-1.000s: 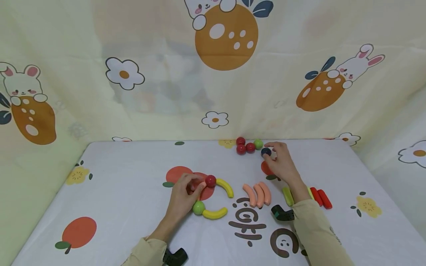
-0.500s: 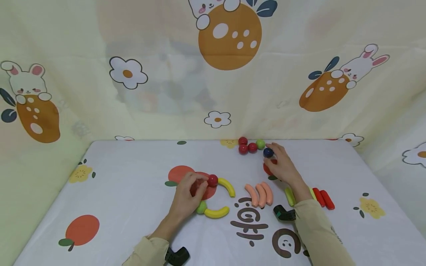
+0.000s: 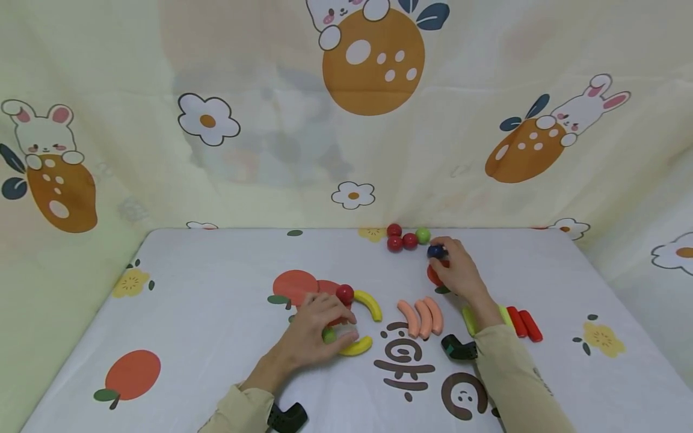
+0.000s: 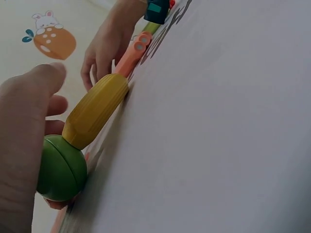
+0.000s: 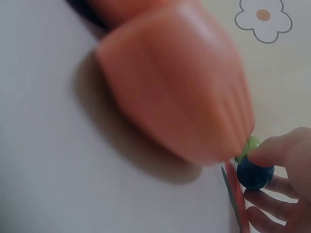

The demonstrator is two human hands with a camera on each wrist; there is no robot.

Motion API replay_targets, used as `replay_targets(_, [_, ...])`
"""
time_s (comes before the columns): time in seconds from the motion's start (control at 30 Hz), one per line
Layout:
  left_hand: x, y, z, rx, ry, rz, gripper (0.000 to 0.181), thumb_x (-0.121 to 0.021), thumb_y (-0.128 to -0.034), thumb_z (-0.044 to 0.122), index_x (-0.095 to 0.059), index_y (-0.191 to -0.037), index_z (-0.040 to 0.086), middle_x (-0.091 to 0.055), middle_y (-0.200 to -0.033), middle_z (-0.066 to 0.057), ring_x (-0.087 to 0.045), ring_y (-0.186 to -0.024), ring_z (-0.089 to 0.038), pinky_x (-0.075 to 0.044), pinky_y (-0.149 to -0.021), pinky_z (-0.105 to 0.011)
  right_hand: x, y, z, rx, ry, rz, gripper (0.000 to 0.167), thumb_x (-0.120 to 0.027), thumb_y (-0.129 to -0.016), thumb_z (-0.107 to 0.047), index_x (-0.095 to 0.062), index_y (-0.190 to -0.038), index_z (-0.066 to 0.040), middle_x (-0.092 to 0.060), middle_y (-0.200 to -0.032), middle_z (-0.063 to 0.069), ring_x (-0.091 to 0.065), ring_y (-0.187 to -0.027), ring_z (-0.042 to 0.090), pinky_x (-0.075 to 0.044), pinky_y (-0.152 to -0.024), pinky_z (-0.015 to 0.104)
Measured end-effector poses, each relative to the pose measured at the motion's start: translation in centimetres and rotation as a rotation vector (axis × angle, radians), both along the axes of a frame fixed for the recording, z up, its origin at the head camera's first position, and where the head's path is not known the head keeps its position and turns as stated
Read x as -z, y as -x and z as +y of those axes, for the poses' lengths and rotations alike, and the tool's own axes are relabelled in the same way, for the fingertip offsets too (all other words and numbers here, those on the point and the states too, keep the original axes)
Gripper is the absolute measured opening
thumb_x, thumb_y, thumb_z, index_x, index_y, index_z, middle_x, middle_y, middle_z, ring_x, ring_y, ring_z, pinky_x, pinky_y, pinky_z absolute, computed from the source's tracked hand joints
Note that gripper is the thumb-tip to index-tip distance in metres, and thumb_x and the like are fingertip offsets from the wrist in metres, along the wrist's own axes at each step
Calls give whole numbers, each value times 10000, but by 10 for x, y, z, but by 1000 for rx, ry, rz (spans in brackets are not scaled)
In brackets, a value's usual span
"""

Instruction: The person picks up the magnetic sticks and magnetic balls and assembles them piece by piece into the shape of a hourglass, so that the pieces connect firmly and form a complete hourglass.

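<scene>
My left hand (image 3: pixel 319 331) is spread around a green toy ball (image 4: pixel 62 167) and one end of a yellow toy banana (image 4: pixel 95 111). Its thumb stands apart from the ball in the left wrist view; part of the ball is behind the hand. Just beyond these lie a red toy ball (image 3: pixel 344 294) and another toy banana (image 3: pixel 369 305). Toward the back, my right hand (image 3: pixel 459 270) pinches a dark blue toy ball (image 5: pixel 255 173) between thumb and fingers. Beside it sit several red balls (image 3: pixel 394 243) and a green ball (image 3: pixel 423 235).
Three pink toy sausages (image 3: pixel 425 317) lie between the hands. Red sticks (image 3: pixel 530 325) and yellow-green sticks (image 3: pixel 469 321) are by the right forearm, which partly hides them. Dark devices (image 3: pixel 459 347) are worn at the wrists. A printed curtain (image 3: pixel 271 162) rises behind the white table (image 3: pixel 216 319).
My left hand has come away from beside the red ball, nearer to me, to the green ball and lower banana. The right hand has drawn the blue ball slightly back.
</scene>
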State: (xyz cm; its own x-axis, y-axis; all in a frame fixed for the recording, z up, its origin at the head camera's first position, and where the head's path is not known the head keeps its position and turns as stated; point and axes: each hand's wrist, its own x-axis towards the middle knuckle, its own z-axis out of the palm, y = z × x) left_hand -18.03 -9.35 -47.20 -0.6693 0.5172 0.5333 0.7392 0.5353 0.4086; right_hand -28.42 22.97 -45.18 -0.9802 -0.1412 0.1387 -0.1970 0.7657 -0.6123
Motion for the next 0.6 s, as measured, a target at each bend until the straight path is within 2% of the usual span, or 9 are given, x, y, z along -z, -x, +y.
replay_targets(0.27, [1,-2,1,22,131,-39,211,-653,-817,495,-648,-882,294,-561,-811,163,-420,-833,19,-289,-829,-273,-4,-5,-4,28,9,-42,341,-536,-927,-137,-454,-1243,-39,-482,-1250,224,-509,-1127,393,-430,-955,554])
replay_targets(0.43, [-5,-5,4,20,235,-76,220,-604,-842,533,-645,-868,319,-538,-811,175,-453,-793,31,-267,-846,-310,-6,-8,-5,14,24,-53,352,-544,-921,-166,-459,-1244,-53,-492,-1276,207,-490,-1163,366,-415,-978,546])
replay_targets(0.6, [-14,-9,6,32,287,-113,234,-630,-825,530,-655,-878,303,-525,-801,149,-446,-786,21,-278,-843,-315,-9,-9,-7,-5,37,-73,361,-550,-917,-179,-468,-1255,-81,-495,-1294,181,-496,-1155,342,-432,-965,533])
